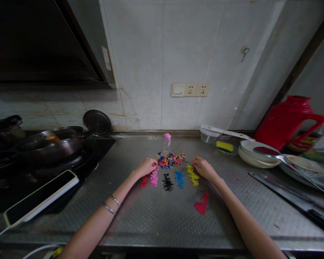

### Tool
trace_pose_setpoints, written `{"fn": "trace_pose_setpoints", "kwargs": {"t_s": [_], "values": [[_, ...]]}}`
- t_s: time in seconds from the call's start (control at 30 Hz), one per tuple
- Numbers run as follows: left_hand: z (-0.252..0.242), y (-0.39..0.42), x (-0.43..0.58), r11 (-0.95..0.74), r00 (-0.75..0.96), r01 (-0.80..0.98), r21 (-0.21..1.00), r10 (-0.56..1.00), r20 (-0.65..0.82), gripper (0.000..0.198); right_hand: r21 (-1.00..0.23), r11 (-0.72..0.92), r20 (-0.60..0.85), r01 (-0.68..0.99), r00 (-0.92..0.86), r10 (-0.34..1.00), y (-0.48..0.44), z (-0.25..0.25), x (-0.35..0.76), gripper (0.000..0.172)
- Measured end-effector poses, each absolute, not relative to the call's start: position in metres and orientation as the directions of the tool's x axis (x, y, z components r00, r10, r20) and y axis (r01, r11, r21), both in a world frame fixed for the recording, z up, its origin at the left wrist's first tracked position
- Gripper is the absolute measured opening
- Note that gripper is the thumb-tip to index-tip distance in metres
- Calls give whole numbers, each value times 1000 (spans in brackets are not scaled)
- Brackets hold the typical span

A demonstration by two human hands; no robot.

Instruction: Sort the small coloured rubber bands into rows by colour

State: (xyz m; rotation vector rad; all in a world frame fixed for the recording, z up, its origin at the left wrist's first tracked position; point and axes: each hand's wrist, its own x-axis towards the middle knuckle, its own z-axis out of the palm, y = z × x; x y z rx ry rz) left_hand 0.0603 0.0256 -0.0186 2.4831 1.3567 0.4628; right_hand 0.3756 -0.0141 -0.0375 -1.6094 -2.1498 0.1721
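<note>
A mixed heap of small coloured rubber bands (169, 160) lies on the metal counter between my hands. In front of it are sorted piles of red bands (144, 181), pink bands (153, 177), black bands (167, 182), blue bands (179, 179) and yellow bands (193, 175). My left hand (146, 167) is closed in a pinch at the heap's left edge, just above the pink and red piles. Beside the yellow pile, my right hand (203, 168) has its fingers curled together. Whatever either pinch holds is too small to make out.
Behind the heap stands a clear bottle with a pink cap (167, 142). A red heart-shaped piece (202, 204) lies near my right forearm. At right are a knife (286, 196), bowls (256, 158), a sponge (224, 146) and a red jug (288, 122). A phone (40, 198) and pan (51, 144) are left.
</note>
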Motion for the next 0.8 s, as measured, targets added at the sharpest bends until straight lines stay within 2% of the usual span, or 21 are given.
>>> {"fn": "trace_pose_setpoints", "kwargs": {"t_s": [0.3,0.5,0.63,0.8], "values": [[-12,31,53,-571,579,718,398,808,114,18,-358,332,289,873,-235,928,-14,-38,377,27],[-11,33,48,-574,638,662,483,769,40,20,-356,321,279,877,-228,933,-14,-38,377,27],[-13,36,45,-551,671,598,582,741,11,23,-351,319,284,880,-225,932,-14,-37,377,27],[-9,43,36,-470,627,554,687,778,26,23,-366,300,276,881,-206,939,-16,-34,375,27]]}}
